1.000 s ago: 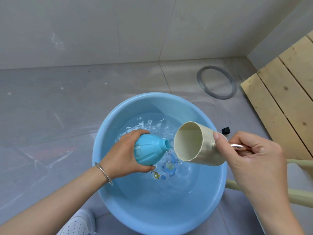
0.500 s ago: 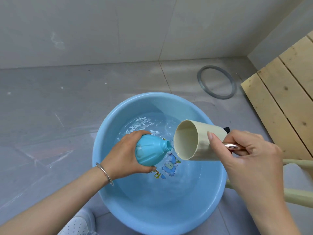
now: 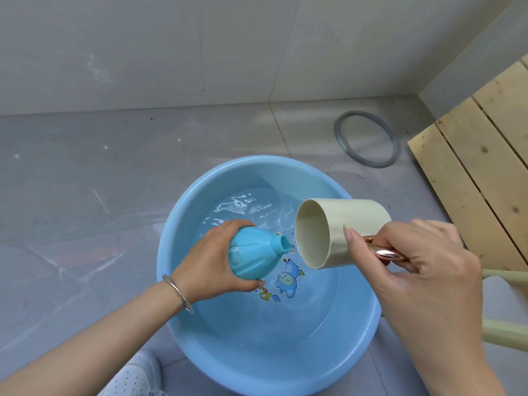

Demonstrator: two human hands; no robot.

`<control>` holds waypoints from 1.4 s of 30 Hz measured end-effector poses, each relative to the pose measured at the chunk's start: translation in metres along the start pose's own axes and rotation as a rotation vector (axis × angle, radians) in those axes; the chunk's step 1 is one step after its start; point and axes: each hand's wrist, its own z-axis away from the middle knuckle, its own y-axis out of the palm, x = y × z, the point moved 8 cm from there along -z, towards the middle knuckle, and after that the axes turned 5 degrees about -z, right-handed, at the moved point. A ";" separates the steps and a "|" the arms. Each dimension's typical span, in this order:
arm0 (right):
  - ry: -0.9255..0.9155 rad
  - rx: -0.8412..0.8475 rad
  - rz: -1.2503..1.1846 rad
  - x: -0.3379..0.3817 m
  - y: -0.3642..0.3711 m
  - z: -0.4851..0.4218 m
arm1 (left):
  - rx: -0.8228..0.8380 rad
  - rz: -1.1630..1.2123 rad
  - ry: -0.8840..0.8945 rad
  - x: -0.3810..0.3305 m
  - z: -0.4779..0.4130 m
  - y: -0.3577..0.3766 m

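Fingers of the left hand wrap the blue bottle; the right hand grips the cup by its handle. Bottle axis lies near level above the basin, neck pointing right, just beside the lower cup rim, whose mouth faces left

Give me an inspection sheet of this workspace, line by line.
Surface: grey tiled floor, scuffed.
Job's things: blue basin holding water; blue bottle tilted over it, neck at the mouth of the tipped cream mug.
Clutter: grey ring on the floor beyond the basin.
Grippers: left hand grips the bottle; right hand holds the mug by its handle.
Cables: nothing seen.
Surroundings: pale wall, wooden slats at right, white shoe at bottom edge.
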 end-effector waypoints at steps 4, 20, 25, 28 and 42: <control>-0.091 -0.021 0.045 0.010 -0.002 0.000 | -0.003 0.016 -0.002 0.000 0.000 0.000; -0.393 -0.054 0.195 0.033 0.000 0.012 | -0.029 0.059 -0.020 0.002 0.001 -0.001; -0.403 -0.057 0.182 0.036 0.003 0.015 | -0.031 0.083 -0.020 -0.001 0.001 -0.003; -0.238 -0.040 0.047 0.021 0.008 0.013 | -0.034 0.096 -0.030 0.001 0.001 -0.003; 0.356 0.399 0.029 -0.116 0.130 0.071 | -0.063 0.108 -0.074 0.014 0.009 -0.015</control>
